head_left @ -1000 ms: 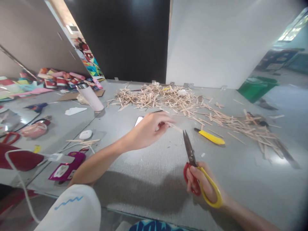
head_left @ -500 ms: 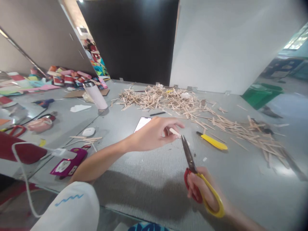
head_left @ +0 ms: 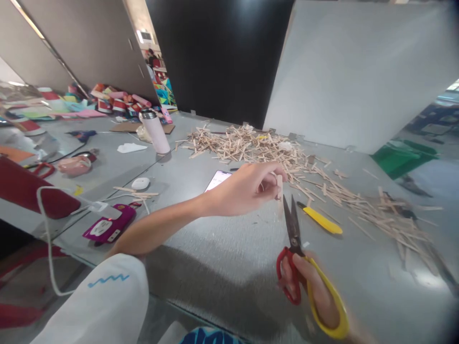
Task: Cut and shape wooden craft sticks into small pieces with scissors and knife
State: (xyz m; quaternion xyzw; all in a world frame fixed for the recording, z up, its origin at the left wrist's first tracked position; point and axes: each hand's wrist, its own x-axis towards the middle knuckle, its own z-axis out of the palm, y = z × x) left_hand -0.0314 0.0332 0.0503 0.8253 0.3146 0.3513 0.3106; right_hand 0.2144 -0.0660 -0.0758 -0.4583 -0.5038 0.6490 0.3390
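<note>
Left hand [head_left: 247,188] pinches a stick [head_left: 279,197] upright — long axis 12 to 6. Right hand [head_left: 315,291] grips the scissors [head_left: 294,239], blades slightly apart, just beside the stick at its 3 o'clock.

Scissors [head_left: 303,267] with one red handle loop and one yellow, dark blades, pale wooden sticks [head_left: 258,145] heaped at the grey worktop's [head_left: 222,258] far edge, yellow knife [head_left: 321,220] — magenta case [head_left: 107,228] near the left edge, white sleeve [head_left: 103,301] with a blue zigzag.
</note>
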